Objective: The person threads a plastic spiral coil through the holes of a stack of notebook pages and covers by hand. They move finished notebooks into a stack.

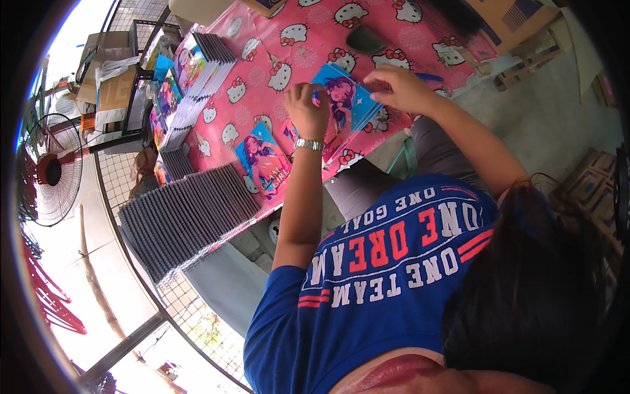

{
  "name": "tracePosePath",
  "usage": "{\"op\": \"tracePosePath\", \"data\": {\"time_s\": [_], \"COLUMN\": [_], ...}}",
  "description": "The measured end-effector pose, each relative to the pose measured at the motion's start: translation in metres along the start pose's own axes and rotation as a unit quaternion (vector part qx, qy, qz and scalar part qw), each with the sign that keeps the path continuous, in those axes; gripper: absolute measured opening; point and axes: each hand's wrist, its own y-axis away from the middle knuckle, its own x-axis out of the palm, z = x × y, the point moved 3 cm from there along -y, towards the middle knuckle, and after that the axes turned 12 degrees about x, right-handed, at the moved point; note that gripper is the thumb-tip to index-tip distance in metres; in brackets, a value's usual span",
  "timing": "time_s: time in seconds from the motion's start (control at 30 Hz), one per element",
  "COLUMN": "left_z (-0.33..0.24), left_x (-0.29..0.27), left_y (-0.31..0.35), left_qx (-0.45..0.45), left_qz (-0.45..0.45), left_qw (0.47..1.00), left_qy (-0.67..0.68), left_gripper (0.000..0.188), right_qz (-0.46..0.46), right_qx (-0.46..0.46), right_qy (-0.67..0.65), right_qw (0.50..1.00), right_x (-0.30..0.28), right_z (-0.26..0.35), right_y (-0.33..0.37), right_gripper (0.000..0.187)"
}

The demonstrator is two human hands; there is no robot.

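Several notebook covers or thin notebooks with a drawn figure on blue and pink lie in a slightly fanned stack before me. Over the stack's left edge is my left hand, its fingers curled together; whatever they pinch is too small to make out. My right hand hovers by the stack's upper right edge, fingers bent and thumb apart, with nothing visible between them. A single matching notebook lies flat to the left of my left forearm.
A pink cartoon-print tablecloth covers the table. Dark spiral-bound notebooks stand in a long row at the left edge, with more stacks behind. A dark green dish, a blue pen-like item and a cardboard box are farther off. A fan stands left.
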Motion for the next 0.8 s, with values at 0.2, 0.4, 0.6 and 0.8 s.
{"op": "tracePosePath", "data": {"time_s": [0.2, 0.4, 0.6, 0.8], "left_z": [-0.074, -0.065, -0.054, -0.052], "left_x": [-0.01, -0.013, -0.017, -0.016], "left_y": [0.015, 0.009, 0.007, 0.013], "left_qx": [0.054, 0.029, 0.038, 0.015], "left_qz": [0.232, 0.283, 0.234, 0.176], "left_qw": [0.971, 0.958, 0.968, 0.981], "left_qy": [-0.025, 0.021, 0.08, 0.083], "left_gripper": [0.027, 0.03, 0.026, 0.025], "right_qz": [-0.033, -0.006, 0.078, 0.097], "right_qx": [0.042, 0.15, 0.302, 0.42], "right_qy": [-0.036, -0.146, -0.263, -0.319], "right_qw": [0.998, 0.978, 0.913, 0.844], "right_x": [-0.013, -0.011, 0.0, 0.005], "right_z": [-0.012, -0.009, -0.021, -0.014], "right_y": [-0.013, -0.006, -0.002, -0.003], "right_gripper": [0.024, 0.021, 0.024, 0.029]}}
